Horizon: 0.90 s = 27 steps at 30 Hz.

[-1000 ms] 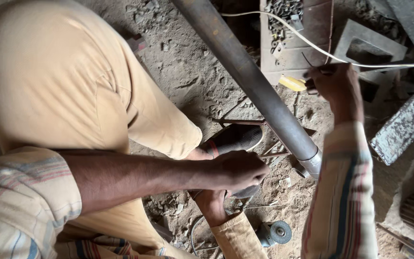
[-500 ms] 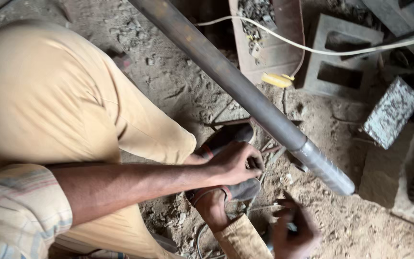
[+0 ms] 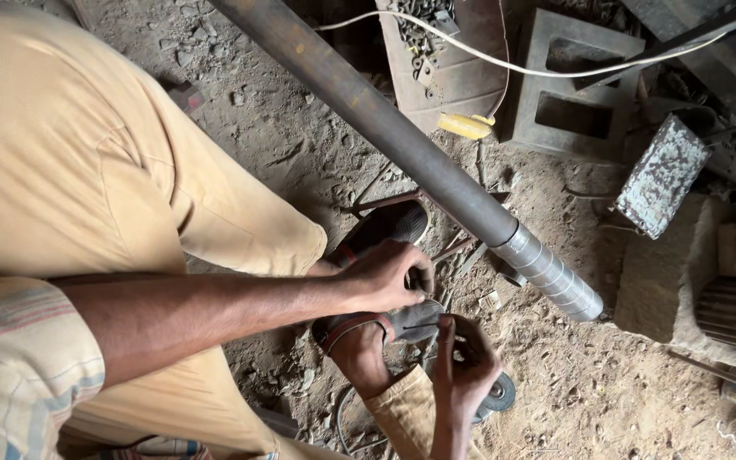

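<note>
**Two hands closing on a small tool above a sandalled foot**

While the person is crouching over the dirt floor (image 3: 300, 162), the left hand (image 3: 382, 275) is reaching in from nine o'clock, its fingers curling shut around the dark top of a small tool that is mostly hidden beneath it. The right hand (image 3: 463, 368) is coming up from six o'clock, fingers bent in a narrow pinch on something small and pale that is too tiny to identify. Both hands are working just above the person's sandalled foot (image 3: 359, 336), and a grey disc (image 3: 498, 394), seemingly part of the tool, is showing at four o'clock of the right hand. A long steel pipe (image 3: 385, 128) is running diagonally from twelve o'clock toward the shiny machined end (image 3: 549, 274), just at two o'clock of the hands. A yellow-handled tool (image 3: 465, 126) is lying beyond the pipe, beside a rusty tray of scrap (image 3: 445, 51).
</note>
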Each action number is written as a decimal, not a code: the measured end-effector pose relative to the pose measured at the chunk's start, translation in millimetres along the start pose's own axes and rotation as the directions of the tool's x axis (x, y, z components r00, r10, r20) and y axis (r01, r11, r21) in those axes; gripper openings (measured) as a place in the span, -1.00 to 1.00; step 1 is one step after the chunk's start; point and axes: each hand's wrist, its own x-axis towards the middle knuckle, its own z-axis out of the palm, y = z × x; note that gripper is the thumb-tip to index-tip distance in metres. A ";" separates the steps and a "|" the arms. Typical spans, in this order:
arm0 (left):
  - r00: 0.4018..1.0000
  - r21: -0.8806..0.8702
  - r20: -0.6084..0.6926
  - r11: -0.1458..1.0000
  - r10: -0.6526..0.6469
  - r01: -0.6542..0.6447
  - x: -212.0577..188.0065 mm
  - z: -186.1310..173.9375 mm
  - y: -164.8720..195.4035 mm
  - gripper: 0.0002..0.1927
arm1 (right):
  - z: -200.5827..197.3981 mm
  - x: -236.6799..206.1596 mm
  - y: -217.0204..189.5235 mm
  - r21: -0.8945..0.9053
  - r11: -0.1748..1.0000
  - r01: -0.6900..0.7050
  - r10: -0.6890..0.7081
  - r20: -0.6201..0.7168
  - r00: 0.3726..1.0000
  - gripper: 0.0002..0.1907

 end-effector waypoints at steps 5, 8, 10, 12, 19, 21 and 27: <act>1.000 0.007 0.014 1.000 0.000 0.000 1.5 1.7 -2.5 -0.85 | 13.0 -4.5 -11.6 0.196 0.980 -0.025 0.012 0.064 0.998 -0.76; 0.999 -0.006 -0.023 1.000 0.026 -0.026 2.0 4.1 -5.0 -0.85 | 16.4 -6.8 -24.1 0.258 0.961 -0.101 0.072 0.119 0.990 -0.74; 1.000 -0.004 -0.014 1.000 -0.009 0.009 1.5 5.8 -5.6 -0.85 | 18.3 -6.8 -31.2 0.312 0.938 -0.149 0.102 0.162 0.982 -0.73; 0.995 0.029 0.029 0.995 -0.093 0.092 1.7 5.8 -5.4 -0.86 | 19.9 -5.5 -35.6 0.299 0.951 -0.077 0.035 0.143 0.989 -0.73; 0.976 -0.045 0.060 0.976 -0.211 0.214 1.9 3.0 -6.3 -0.82 | 20.7 -3.5 -30.4 0.127 0.987 -0.096 0.088 0.068 0.994 -0.83; 0.997 -0.019 0.041 0.998 -0.065 0.065 0.7 6.6 -10.1 -0.81 | 21.6 -2.9 -26.5 0.188 0.971 -0.150 0.136 0.081 0.987 -0.83; 0.996 0.034 0.001 0.995 0.090 -0.090 -2.5 23.7 -32.8 -0.77 | 21.4 -7.4 -21.0 0.282 0.949 -0.138 0.121 0.079 0.990 -0.80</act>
